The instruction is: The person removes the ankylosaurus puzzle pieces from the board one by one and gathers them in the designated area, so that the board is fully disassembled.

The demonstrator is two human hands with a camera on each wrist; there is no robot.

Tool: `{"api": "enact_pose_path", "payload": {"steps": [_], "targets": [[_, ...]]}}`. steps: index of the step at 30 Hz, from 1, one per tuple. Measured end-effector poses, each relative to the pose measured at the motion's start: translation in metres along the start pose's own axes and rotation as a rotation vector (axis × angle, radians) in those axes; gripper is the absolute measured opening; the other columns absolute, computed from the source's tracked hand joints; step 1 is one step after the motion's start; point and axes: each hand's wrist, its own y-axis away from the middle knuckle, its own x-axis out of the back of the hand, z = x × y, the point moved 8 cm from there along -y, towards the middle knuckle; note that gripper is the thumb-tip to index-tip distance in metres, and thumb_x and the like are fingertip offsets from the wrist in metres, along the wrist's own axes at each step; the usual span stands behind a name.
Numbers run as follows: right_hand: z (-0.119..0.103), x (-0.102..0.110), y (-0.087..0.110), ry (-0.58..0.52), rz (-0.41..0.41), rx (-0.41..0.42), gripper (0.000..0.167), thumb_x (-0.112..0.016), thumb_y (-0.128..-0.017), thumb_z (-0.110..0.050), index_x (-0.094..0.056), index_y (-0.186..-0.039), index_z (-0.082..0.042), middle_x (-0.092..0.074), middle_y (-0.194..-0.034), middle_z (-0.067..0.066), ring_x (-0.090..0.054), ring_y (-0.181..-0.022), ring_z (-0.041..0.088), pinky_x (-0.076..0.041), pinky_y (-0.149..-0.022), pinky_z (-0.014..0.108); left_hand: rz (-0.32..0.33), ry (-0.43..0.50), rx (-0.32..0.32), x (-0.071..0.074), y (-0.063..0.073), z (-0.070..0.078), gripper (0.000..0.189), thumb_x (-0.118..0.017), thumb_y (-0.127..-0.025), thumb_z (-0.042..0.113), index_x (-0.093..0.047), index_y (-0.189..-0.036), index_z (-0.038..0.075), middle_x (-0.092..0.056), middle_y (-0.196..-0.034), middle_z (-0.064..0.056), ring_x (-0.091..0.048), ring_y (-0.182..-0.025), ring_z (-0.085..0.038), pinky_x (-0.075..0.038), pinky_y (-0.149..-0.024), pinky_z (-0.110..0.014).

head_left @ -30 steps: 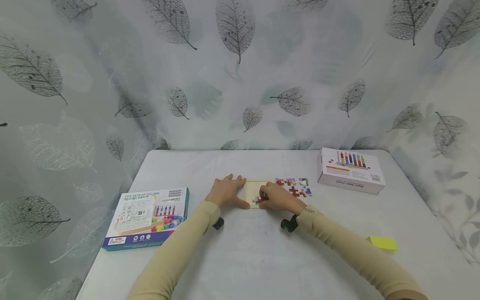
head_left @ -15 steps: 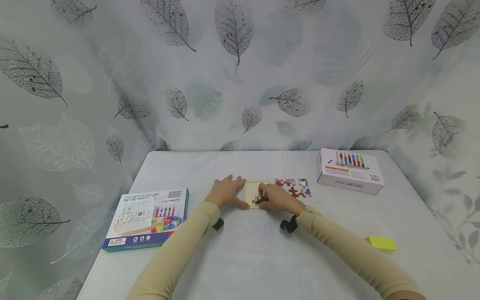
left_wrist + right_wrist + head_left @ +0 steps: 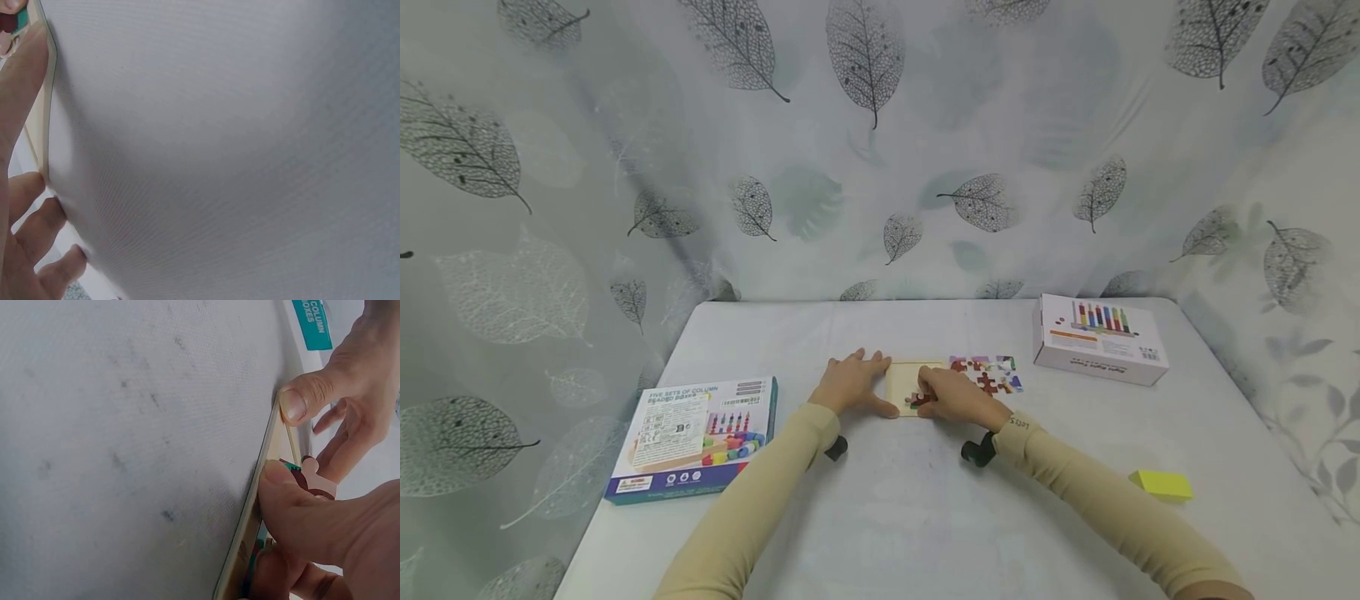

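Observation:
A small square wooden puzzle tray (image 3: 904, 379) lies on the table, its far left part bare. My left hand (image 3: 850, 385) spans the tray's left side, fingers spread; its thumb (image 3: 303, 403) touches the near left corner. My right hand (image 3: 957, 396) is over the tray's near right part with curled fingers. It seems to pinch a jigsaw piece there, mostly hidden by thumb and fingers. A pink, dark red and green jigsaw piece (image 3: 315, 482) shows in the tray between the two hands. Several colourful jigsaw pieces (image 3: 988, 385) lie just right of the tray.
A flat boxed bead set (image 3: 696, 433) lies at the left. A white box with a coloured-column picture (image 3: 1101, 342) stands back right, and a yellow block (image 3: 1162, 485) lies front right. Behind the table hangs a leaf-patterned curtain (image 3: 880, 183).
My right fingers shift slightly over the near part of the tray. My left hand keeps its place on the tray's left side, and the loose pieces have not moved.

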Motion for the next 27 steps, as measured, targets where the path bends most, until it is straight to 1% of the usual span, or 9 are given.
{"api": "enact_pose_path", "payload": {"steps": [2, 7, 10, 14, 16, 20, 24, 27], "targets": [[0.001, -0.001, 0.0, 0.0, -0.004, -0.002, 0.028, -0.078, -0.088, -0.018, -0.05, -0.088, -0.012, -0.046, -0.075, -0.001, -0.044, -0.069, 0.012, -0.033, -0.061, 0.024, -0.002, 0.002, -0.004, -0.001, 0.0, 0.001, 0.103, -0.075, -0.073, 0.072, -0.035, -0.157, 0.029, -0.034, -0.165, 0.002, -0.027, -0.156, -0.029, -0.031, -0.118, -0.065], [0.003, 0.004, 0.004, -0.041, -0.007, 0.003, 0.022, -0.073, -0.092, -0.018, -0.053, -0.089, -0.011, -0.053, -0.078, 0.0, -0.046, -0.069, 0.011, -0.036, -0.06, 0.023, -0.002, 0.009, -0.006, -0.002, 0.0, 0.001, 0.103, -0.075, -0.072, 0.072, -0.036, -0.157, 0.029, -0.034, -0.165, 0.002, -0.027, -0.156, -0.029, -0.031, -0.118, -0.066], [0.003, 0.011, 0.008, -0.069, 0.008, 0.027, 0.019, -0.072, -0.093, -0.016, -0.054, -0.089, -0.009, -0.057, -0.079, 0.001, -0.045, -0.067, 0.011, -0.036, -0.059, 0.022, -0.001, 0.006, -0.004, -0.002, -0.001, 0.001, 0.103, -0.075, -0.072, 0.073, -0.036, -0.157, 0.029, -0.034, -0.165, 0.001, -0.027, -0.156, -0.029, -0.031, -0.118, -0.066], [0.003, 0.023, 0.015, -0.087, 0.035, 0.047, 0.019, -0.071, -0.093, -0.015, -0.054, -0.088, -0.009, -0.058, -0.08, 0.001, -0.044, -0.064, 0.01, -0.035, -0.057, 0.022, -0.001, -0.004, -0.008, -0.003, -0.003, 0.0, 0.104, -0.074, -0.072, 0.073, -0.036, -0.157, 0.029, -0.034, -0.165, 0.001, -0.028, -0.156, -0.029, -0.032, -0.117, -0.066], [0.005, 0.028, 0.018, -0.08, 0.042, 0.055, 0.02, -0.072, -0.093, -0.016, -0.054, -0.087, -0.01, -0.057, -0.08, 0.001, -0.043, -0.064, 0.01, -0.035, -0.057, 0.022, 0.0, -0.006, -0.01, -0.003, -0.004, -0.001, 0.104, -0.075, -0.071, 0.074, -0.036, -0.157, 0.028, -0.035, -0.165, 0.001, -0.028, -0.155, -0.029, -0.032, -0.117, -0.066], [0.013, 0.036, 0.025, -0.057, 0.026, 0.049, 0.021, -0.072, -0.093, -0.016, -0.053, -0.086, -0.01, -0.055, -0.079, 0.001, -0.042, -0.064, 0.011, -0.034, -0.057, 0.024, -0.006, 0.002, -0.011, -0.003, -0.003, -0.001, 0.104, -0.076, -0.071, 0.072, -0.036, -0.157, 0.029, -0.034, -0.165, 0.001, -0.028, -0.156, -0.029, -0.031, -0.117, -0.067], [0.021, 0.044, 0.033, -0.021, 0.008, 0.044, 0.019, -0.072, -0.092, -0.011, -0.054, -0.085, -0.009, -0.052, -0.076, 0.001, -0.044, -0.067, 0.013, -0.035, -0.06, 0.025, -0.001, 0.005, -0.013, -0.002, -0.002, -0.001, 0.104, -0.077, -0.071, 0.071, -0.036, -0.157, 0.028, -0.035, -0.164, 0.001, -0.028, -0.155, -0.03, -0.031, -0.117, -0.067], [0.031, 0.048, 0.039, -0.009, -0.012, 0.013, 0.017, -0.071, -0.091, -0.009, -0.055, -0.087, -0.008, -0.052, -0.077, 0.001, -0.046, -0.07, 0.013, -0.037, -0.061, 0.026, 0.005, -0.004, -0.014, -0.001, -0.002, 0.0, 0.104, -0.076, -0.071, 0.072, -0.036, -0.157, 0.028, -0.035, -0.164, 0.001, -0.029, -0.155, -0.03, -0.032, -0.116, -0.067]]}}
